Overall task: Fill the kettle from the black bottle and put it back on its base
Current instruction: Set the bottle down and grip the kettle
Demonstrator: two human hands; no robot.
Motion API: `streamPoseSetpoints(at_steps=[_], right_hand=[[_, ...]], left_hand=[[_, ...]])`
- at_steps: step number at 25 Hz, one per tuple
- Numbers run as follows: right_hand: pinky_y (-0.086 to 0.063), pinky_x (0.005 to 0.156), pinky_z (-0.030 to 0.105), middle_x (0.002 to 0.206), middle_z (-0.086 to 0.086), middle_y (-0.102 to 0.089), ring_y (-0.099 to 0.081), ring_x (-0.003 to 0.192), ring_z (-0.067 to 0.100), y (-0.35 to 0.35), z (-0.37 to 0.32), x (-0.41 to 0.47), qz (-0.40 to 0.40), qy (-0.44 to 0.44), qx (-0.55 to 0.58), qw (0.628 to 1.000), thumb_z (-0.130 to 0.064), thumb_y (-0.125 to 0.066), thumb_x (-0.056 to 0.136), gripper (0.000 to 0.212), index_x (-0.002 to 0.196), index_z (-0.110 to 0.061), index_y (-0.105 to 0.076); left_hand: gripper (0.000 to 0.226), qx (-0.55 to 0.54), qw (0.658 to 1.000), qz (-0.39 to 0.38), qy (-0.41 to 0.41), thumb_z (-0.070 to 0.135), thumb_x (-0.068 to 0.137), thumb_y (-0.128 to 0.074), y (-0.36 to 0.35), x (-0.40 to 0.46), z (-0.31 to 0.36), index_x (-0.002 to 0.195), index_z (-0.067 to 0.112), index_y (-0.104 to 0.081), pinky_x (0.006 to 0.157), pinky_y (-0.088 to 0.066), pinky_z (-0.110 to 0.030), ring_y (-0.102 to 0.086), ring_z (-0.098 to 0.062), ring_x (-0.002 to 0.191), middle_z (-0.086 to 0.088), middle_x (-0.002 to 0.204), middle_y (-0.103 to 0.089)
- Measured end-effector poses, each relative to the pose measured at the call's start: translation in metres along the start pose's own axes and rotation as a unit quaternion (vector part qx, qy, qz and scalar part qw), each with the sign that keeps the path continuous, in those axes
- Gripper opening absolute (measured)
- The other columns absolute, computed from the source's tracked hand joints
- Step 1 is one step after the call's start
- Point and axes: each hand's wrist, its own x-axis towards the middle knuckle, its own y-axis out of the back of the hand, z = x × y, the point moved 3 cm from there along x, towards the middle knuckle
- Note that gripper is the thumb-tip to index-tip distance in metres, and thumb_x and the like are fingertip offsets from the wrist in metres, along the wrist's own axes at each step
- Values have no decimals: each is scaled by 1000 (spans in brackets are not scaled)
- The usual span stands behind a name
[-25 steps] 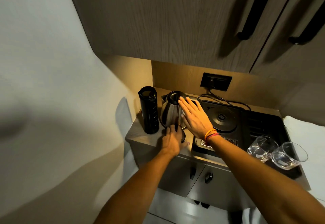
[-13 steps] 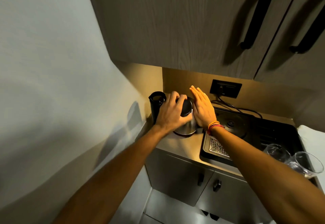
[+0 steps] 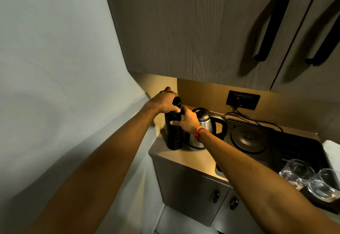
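Under both hands, a black bottle (image 3: 173,131) stands upright on the counter (image 3: 185,155).
Left hand (image 3: 165,101) clasps its cap; right hand (image 3: 186,121) grips its body. Kettle (image 3: 206,123) sits just behind the right hand, off its base (image 3: 247,139).

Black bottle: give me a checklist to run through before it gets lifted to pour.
1. Black bottle upright on counter: ok.
2. Left hand on the cap: ok.
3. Right hand steadying the bottle body: ok.
4. Cap removed: not ok, still on.
5. Kettle lid open for filling: cannot tell.
6. Kettle base free to take the kettle: ok.
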Motion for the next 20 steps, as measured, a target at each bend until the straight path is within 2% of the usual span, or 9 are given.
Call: streamPoseSetpoints(at_steps=[2,5,7,9,10,12,15,17,20], right_hand=[[-53,99,44,127,11,-66,-62,116,29,0,0,1,4,-4,5,1000,-24,-85,69,69,128,-10,-51],[-52,101,44,128,11,-65,-62,118,29,0,1,1,-2,-8,9,1000,-23,-85,69,72,130,-10,-50],[-52,100,44,129,11,-64,-61,118,30,0,2,3,-4,-8,3,1000,-23,-84,70,70,130,-9,-50],[-52,101,43,131,12,-63,-60,119,31,2,2,4,-12,-10,-5,1000,-22,-83,72,70,132,-9,-49],[-51,102,44,132,12,-62,-59,120,32,2,1,5,-21,-10,-7,1000,-22,-83,73,71,133,-9,-48],[-49,104,43,132,11,-62,-59,121,32,6,-2,5,-42,-2,-18,999,-23,-81,74,69,134,-10,-48],[-47,106,41,141,12,-56,-55,128,31,21,-1,2,-64,12,-56,996,-25,-80,76,77,142,-11,-42],[-47,108,41,145,12,-50,-53,131,30,40,3,-1,-58,27,-98,993,-23,-80,76,84,147,-14,-36],[-35,118,44,155,15,-35,-35,144,32,78,20,-4,-29,36,-196,980,-25,-80,76,90,150,-12,-31]], left_hand=[[63,40,997,-56,-36,21,80,-79,8,2,5,136,17,-50,95,-50,-35,-49,-30,121,-9,131,-45],[70,17,988,-132,-81,1,73,-79,19,2,9,132,21,-49,94,-54,-40,-47,-30,124,-7,135,-44],[72,-20,989,-134,-57,18,75,-84,25,5,12,134,25,-44,93,-54,-44,-49,-30,121,-7,136,-45],[68,42,994,-98,2,46,80,-77,29,9,13,134,22,-42,92,-53,-44,-54,-31,115,-10,134,-49],[64,84,992,-95,23,50,82,-72,30,11,12,130,19,-43,90,-53,-44,-56,-31,111,-11,130,-53],[55,91,987,-128,17,34,83,-75,31,15,16,126,18,-44,89,-54,-44,-57,-29,107,-12,127,-56],[67,62,980,-187,-26,6,74,-78,36,17,25,128,25,-44,85,-55,-44,-53,-28,108,-4,127,-50],[65,29,983,-177,-33,15,74,-80,37,21,33,127,28,-44,75,-55,-41,-55,-27,103,-3,122,-49],[59,1,991,-124,-55,24,76,-80,23,36,54,125,28,-48,85,-54,-46,-55,-29,110,-7,130,-50]])
